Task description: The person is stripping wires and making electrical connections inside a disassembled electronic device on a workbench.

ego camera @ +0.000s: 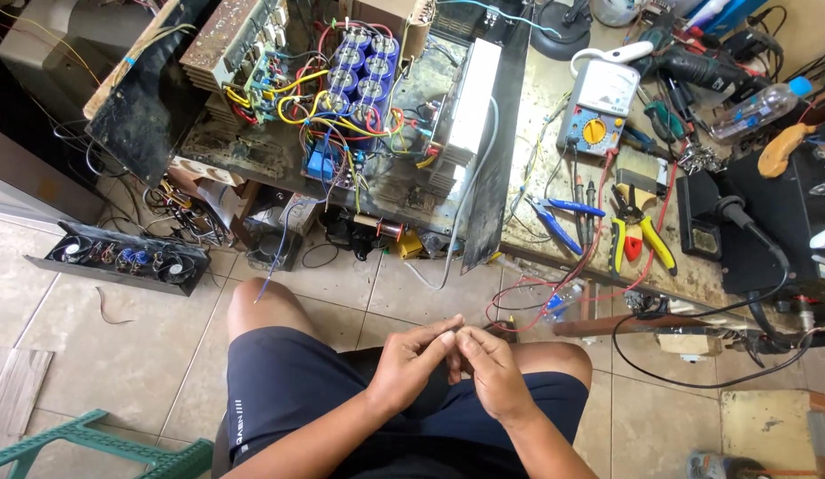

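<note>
Here, both hands work a small item over the lap, below an opened amplifier chassis.

At 9 o'clock a black fan panel (118,257) lies on the floor tiles; at 12 o'clock the amplifier chassis (341,115) stands open, blue capacitors (363,66) and wiring exposed, so disassembly looks done and reassembly remains. At 6 o'clock the left hand (417,359) meets the right hand (494,372), fingertips (454,337) pinched together on something too small to identify; it sits between thumbs and forefingers. At 2 o'clock a multimeter (599,111) and yellow-handled pliers (643,239) rest untouched on the workbench (541,98).
</note>
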